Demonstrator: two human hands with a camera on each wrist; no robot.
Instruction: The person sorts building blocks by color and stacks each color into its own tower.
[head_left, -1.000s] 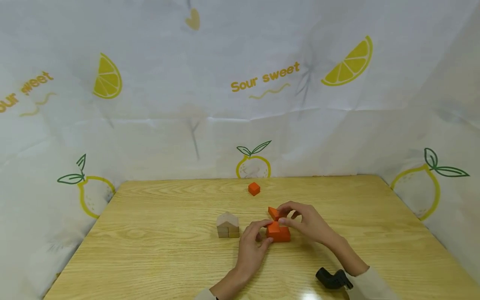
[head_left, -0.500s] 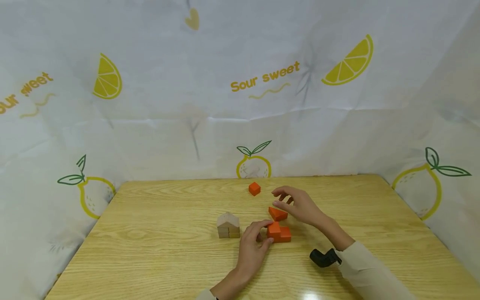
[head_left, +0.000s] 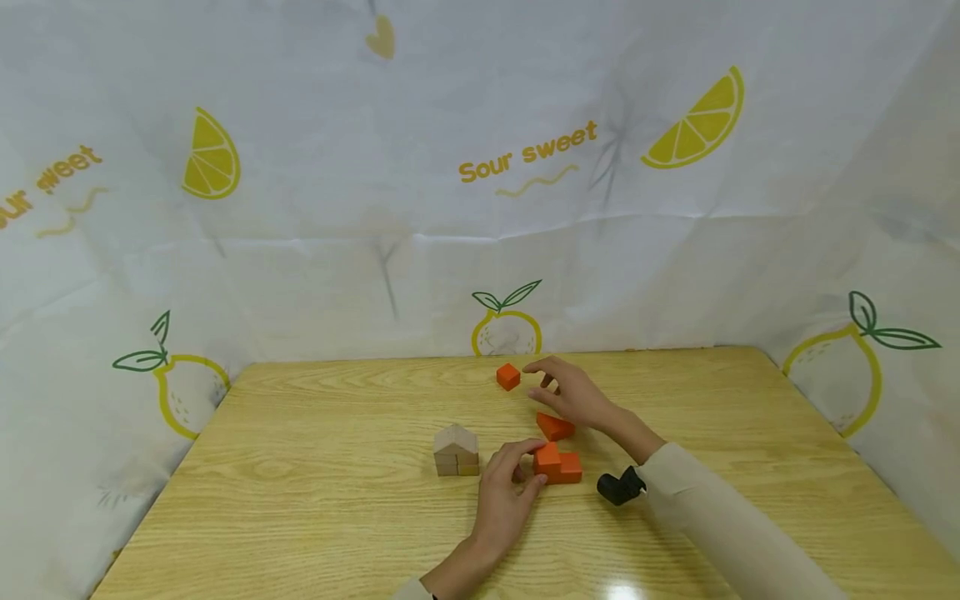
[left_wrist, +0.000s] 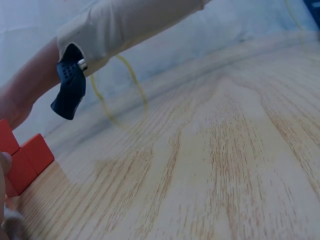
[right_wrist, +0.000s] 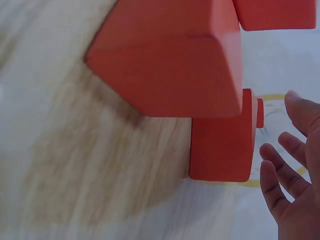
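Observation:
My left hand [head_left: 504, 500] pinches the left end of a small stack of orange blocks, index finger at the back and thumb at the front. In that stack a cube [head_left: 547, 458] sits above the lower blocks [head_left: 571, 468]; the left wrist view shows the lower blocks [left_wrist: 39, 153] on the table. Behind the stack lies an orange triangular block [head_left: 555, 427]. My right hand [head_left: 570, 393] hovers beyond it with fingers loosely bent, holding nothing. Just left of its fingertips is a lone orange cube [head_left: 508, 377], apart from the hand.
A little house of plain wooden blocks [head_left: 456, 451] stands left of my left hand. A black curved device [head_left: 621, 486] is attached at my right sleeve. White cloth [head_left: 360, 283] with lemon prints hangs behind the wooden table [head_left: 300, 483].
My right hand has let go of the triangular block, leaving it behind the stack, and has moved back and left toward the lone cube. My left hand has stayed on the stack.

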